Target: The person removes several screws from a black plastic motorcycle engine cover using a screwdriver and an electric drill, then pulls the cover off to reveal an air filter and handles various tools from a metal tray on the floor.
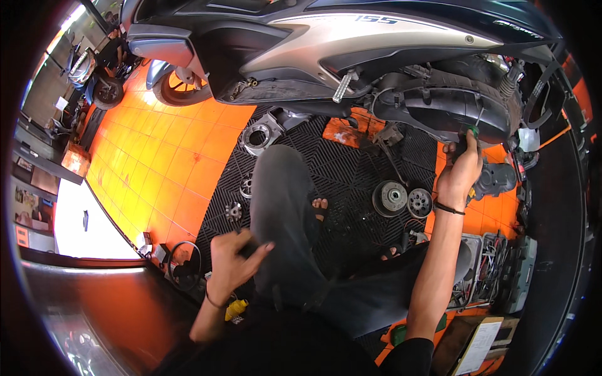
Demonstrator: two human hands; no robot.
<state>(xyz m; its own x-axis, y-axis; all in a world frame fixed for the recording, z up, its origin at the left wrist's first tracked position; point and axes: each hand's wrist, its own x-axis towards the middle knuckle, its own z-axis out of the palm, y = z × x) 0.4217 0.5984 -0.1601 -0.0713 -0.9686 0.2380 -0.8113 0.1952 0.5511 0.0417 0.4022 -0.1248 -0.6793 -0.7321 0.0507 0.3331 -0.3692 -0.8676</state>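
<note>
At the right, my right hand (461,169) is closed around the green handle of a screwdriver (473,131). Its thin shaft points up at the black engine-side cover (451,109) of a scooter (376,47); whether the tip touches the cover is hard to tell. My left hand (235,260) hovers beside my left knee, thumb stretched out and fingers loosely curled, with nothing visible in it.
Round metal parts (390,198) and a grey casting (260,135) lie on the black ribbed mat (345,166). An open toolbox (473,269) full of tools stands at the right, near a clipboard (480,344). More scooters (103,91) stand at the far left.
</note>
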